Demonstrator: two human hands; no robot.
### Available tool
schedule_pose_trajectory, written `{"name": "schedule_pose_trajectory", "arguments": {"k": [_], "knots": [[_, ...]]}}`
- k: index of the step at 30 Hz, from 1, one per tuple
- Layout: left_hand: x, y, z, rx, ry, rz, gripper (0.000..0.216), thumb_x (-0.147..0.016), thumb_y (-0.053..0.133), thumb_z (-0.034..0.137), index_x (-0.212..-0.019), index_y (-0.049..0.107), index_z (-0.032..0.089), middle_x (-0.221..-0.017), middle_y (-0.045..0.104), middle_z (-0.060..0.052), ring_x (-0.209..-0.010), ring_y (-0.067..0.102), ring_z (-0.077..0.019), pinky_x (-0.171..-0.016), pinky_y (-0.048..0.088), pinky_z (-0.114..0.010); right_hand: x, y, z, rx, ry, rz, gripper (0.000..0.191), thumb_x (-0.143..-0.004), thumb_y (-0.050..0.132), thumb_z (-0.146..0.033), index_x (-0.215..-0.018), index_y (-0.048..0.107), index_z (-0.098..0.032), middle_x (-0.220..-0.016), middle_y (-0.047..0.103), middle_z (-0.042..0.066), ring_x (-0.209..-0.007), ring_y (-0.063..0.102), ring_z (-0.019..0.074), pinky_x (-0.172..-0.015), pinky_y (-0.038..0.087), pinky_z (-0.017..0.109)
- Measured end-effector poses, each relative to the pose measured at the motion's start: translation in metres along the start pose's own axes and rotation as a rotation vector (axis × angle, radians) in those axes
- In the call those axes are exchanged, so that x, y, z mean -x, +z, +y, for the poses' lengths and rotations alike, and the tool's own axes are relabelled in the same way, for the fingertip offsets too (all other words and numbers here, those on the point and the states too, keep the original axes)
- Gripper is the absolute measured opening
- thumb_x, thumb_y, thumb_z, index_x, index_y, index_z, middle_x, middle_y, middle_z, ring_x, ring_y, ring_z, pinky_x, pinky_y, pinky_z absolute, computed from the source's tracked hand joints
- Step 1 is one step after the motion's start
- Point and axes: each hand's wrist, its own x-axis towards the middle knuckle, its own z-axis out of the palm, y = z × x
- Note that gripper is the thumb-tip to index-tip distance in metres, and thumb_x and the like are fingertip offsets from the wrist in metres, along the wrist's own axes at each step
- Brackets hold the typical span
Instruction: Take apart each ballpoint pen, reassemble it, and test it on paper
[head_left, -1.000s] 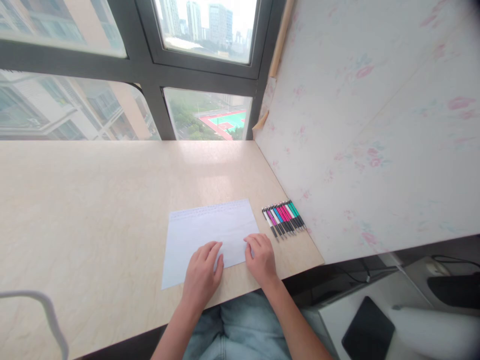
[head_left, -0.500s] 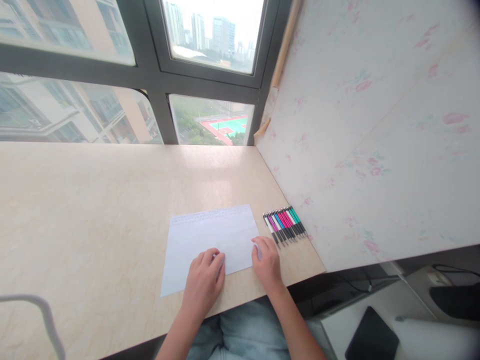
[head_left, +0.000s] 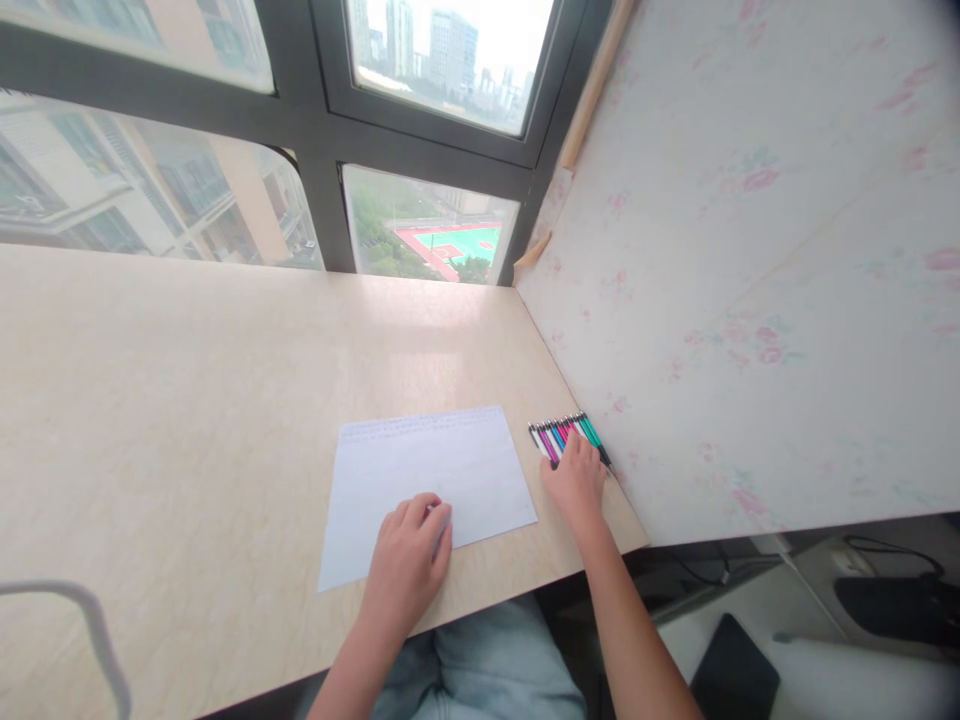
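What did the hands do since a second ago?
The right hand left the sheet of paper and moved right onto the row of pens, covering their near ends. The left hand stayed flat on the paper; paper and pens lie where they were.

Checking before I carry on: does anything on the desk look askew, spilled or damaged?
Nothing is spilled on the desk. One oddity: the wall covering curls loose at its edge beside the window. The paper sheet lies flat and the pens sit in a tidy row.
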Motion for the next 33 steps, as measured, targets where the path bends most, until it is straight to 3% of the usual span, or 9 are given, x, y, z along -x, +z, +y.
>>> {"name": "schedule_pose_trajectory", "arguments": {"k": [6,17,22,33], "knots": [[0.0,0.0,-0.001,0.012,0.001,0.003,0.014,-0.091,0.048,0.021,-0.101,0.059,0.02,-0.104,0.06,-0.01,-0.091,0.057,-0.0241,-0.079,0.048,-0.04,-0.012,-0.009,-0.007,0.131,-0.026,-0.146,0.035,-0.085,0.053,-0.023,-0.116,0.06,-0.01,-0.119,0.056,0.022,-0.111,0.051,0.0316,-0.089,0.039,0.039],[0.0,0.001,-0.003,0.037,0.0,0.021,0.014,-0.09,0.05,0.022,-0.099,0.06,0.02,-0.104,0.061,-0.009,-0.09,0.058,-0.0242,-0.079,0.047,-0.039,-0.027,-0.021,-0.008,0.199,-0.074,-0.285,0.032,-0.087,0.051,-0.019,-0.116,0.063,-0.01,-0.112,0.061,0.021,-0.105,0.06,0.0285,-0.082,0.045,0.033],[-0.001,0.001,-0.003,0.053,-0.002,0.03,0.015,-0.089,0.05,0.022,-0.099,0.062,0.021,-0.103,0.062,-0.009,-0.09,0.059,-0.0239,-0.079,0.048,-0.039,-0.028,-0.019,-0.008,0.203,-0.104,-0.278,0.029,-0.089,0.047,-0.015,-0.112,0.064,-0.011,-0.111,0.062,0.02,-0.102,0.061,0.0283,-0.078,0.046,0.033],[0.0,0.001,-0.007,0.076,0.012,0.034,0.016,-0.09,0.05,0.023,-0.101,0.062,0.021,-0.104,0.063,-0.009,-0.091,0.06,-0.0243,-0.079,0.049,-0.04,-0.035,-0.013,-0.001,0.146,0.005,-0.227,0.026,-0.093,0.045,-0.017,-0.116,0.057,-0.014,-0.117,0.06,0.018,-0.105,0.061,0.0246,-0.076,0.046,0.029]]}}
